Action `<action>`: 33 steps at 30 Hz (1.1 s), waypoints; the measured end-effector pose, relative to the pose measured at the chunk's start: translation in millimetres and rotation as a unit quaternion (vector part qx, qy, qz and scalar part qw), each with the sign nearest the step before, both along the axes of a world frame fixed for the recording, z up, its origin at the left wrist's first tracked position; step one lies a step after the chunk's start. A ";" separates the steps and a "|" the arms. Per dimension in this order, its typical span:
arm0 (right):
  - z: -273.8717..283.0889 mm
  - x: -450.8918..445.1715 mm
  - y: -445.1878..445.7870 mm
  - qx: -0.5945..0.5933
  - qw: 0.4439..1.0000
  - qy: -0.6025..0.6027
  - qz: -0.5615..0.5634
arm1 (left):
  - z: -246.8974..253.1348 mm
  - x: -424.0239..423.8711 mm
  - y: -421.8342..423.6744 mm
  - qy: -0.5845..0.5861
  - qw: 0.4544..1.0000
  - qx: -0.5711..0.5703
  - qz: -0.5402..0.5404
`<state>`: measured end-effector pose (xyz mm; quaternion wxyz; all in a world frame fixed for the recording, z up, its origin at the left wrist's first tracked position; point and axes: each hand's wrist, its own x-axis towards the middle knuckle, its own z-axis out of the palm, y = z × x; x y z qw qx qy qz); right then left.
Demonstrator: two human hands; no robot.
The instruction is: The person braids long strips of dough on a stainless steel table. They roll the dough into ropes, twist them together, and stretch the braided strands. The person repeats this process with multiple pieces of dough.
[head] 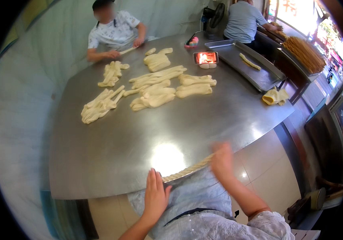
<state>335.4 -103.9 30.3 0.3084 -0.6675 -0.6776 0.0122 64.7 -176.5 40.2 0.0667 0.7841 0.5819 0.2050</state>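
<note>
A twisted dough rope lies along the near edge of a metal table. At its left end rests my left hand, fingers straight and together, covering the tip of the rope. Whether its fingers grip the dough is hidden. The other end runs into my right hand, which is motion-blurred with its fingers curled around the dough. Farther up the table are several pale dough pieces, among them a folded bundle, a thick lump and long strips.
A metal tray holds one twisted dough rope. Near it are a yellow cloth or glove and a propped phone. Across the table a person handles a dough strip. Another person sits by stacked brown sticks.
</note>
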 end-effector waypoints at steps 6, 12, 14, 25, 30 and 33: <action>0.9 -40.9 38.3 0.074 0.928 0.018 0.365 | 13.6 6.0 135.9 0.047 0.978 -0.041 -0.198; -8.3 -8.8 50.0 0.076 0.941 -0.057 0.326 | 11.3 37.8 159.5 0.066 0.942 -0.038 -0.327; -10.3 -4.3 51.6 0.093 0.940 -0.028 0.328 | 8.2 43.0 160.2 0.037 0.949 -0.029 -0.313; 6.7 59.9 52.9 0.044 0.956 -0.034 0.287 | 14.8 59.4 166.1 0.122 0.930 -0.006 -0.348; 7.0 51.4 59.4 0.005 0.950 -0.043 0.309 | 14.5 62.7 179.5 0.032 0.929 -0.038 -0.367; 17.5 41.2 73.0 0.044 0.945 -0.062 0.317 | 3.5 48.2 207.9 -0.168 0.945 -0.031 -0.278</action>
